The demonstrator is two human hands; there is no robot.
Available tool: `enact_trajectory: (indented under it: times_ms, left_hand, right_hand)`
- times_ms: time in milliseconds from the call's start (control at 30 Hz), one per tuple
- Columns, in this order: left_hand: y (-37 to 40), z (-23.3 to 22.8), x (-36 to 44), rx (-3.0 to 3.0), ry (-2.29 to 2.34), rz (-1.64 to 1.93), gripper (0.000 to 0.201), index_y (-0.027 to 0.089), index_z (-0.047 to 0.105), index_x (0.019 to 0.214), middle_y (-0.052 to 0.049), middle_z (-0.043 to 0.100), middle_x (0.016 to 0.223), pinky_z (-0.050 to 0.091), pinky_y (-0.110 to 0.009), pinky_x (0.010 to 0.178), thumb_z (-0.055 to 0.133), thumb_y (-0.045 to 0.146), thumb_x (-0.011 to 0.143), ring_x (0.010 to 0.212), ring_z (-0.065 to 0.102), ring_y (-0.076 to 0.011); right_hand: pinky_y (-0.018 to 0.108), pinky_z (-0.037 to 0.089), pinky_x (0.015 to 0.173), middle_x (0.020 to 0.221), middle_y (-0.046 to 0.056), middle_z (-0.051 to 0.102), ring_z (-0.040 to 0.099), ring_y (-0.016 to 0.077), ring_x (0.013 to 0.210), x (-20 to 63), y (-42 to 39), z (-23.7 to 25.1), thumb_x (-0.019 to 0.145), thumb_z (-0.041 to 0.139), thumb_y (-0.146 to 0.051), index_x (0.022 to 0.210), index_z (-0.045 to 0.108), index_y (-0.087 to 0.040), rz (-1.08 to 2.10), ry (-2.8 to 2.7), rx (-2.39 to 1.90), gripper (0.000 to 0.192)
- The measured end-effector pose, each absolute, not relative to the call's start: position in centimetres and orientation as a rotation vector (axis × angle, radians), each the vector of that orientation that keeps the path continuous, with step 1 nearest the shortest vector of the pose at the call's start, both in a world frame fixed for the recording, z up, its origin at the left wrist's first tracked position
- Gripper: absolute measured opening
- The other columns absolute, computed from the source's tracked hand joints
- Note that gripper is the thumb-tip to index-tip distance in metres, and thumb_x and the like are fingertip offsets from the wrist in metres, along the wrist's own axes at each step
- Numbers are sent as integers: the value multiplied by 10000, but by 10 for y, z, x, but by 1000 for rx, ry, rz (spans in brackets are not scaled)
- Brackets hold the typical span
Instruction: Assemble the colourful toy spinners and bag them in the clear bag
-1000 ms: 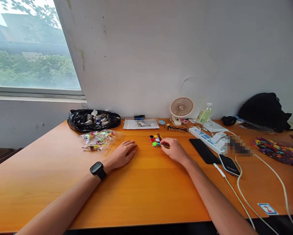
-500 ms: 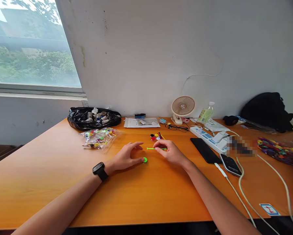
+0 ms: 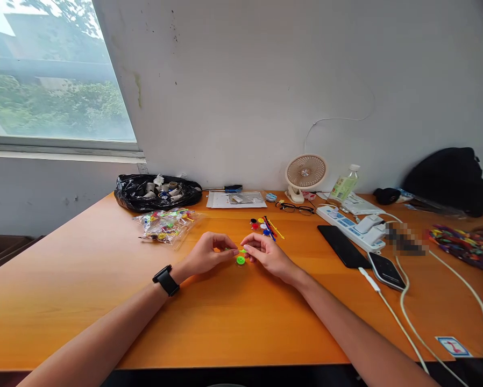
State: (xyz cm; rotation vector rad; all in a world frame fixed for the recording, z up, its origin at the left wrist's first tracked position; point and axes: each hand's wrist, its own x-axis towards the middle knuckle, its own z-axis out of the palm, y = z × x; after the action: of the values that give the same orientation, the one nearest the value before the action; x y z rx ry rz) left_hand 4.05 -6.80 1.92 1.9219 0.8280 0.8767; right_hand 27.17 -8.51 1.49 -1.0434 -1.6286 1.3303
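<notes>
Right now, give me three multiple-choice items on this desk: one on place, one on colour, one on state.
1. Where does the small disc lie?
A. on the table between both hands
B. inside the black bag
C. on the phone

2. What colour is that disc?
A. red
B. green
C. white

3. How do the left hand and right hand stand?
A. flat and apart
B. fingertips brought together over a thin green stick
C. both lifted off the table

Answers: 1 A, it lies just below the meeting fingertips; 2 B, bright green; 3 B, both pinch toward the stick.
</notes>
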Motion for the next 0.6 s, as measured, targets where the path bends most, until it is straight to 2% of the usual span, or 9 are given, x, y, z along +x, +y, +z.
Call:
enact_trajectory:
  times_ms: [67, 167, 300, 433, 600]
  left_hand:
    - [-67, 18, 39, 1920, 850, 847, 302, 142, 786, 982, -58, 776, 831, 491, -259, 686, 752, 435, 916, 733, 673, -160]
    - [-68, 17, 40, 1987, 855, 766, 288, 144, 784, 1014, -28, 726, 732, 429, -233, 593, 722, 412, 929, 636, 605, -129]
    - [-75, 17, 43, 2132, 843, 763, 207, 170, 793, 1030, -35, 747, 792, 460, -241, 632, 673, 316, 947, 686, 630, -139]
    - [-82, 18, 47, 2375, 810, 812, 137, 214, 781, 946, -37, 768, 928, 500, -266, 749, 646, 234, 949, 811, 678, -160]
    - [-88, 15, 50, 2705, 808, 822, 185, 250, 764, 929, -40, 763, 893, 495, -336, 807, 669, 402, 975, 855, 685, -212]
  right_hand:
    - [245, 436, 608, 754, -11, 659, 569, 122, 650, 274, -84, 13, 847, 771, -480, 1043, 632, -187, 1328, -1603, -1104, 379]
    - [216, 325, 487, 667, -31, 662, 450, 87, 503, 276, -84, 11, 811, 783, -437, 1055, 605, -188, 1426, -1559, -1188, 391]
    - [213, 238, 423, 608, -40, 671, 363, 72, 419, 275, -84, 8, 783, 761, -388, 1035, 576, -193, 1511, -1549, -1237, 368]
    - [216, 239, 409, 590, -48, 669, 370, 79, 407, 272, -83, 6, 785, 739, -351, 1013, 579, -202, 1415, -1594, -1285, 316]
    - [213, 304, 470, 601, -17, 681, 471, 96, 480, 271, -84, 1, 786, 753, -325, 933, 619, -187, 1320, -1660, -1303, 242]
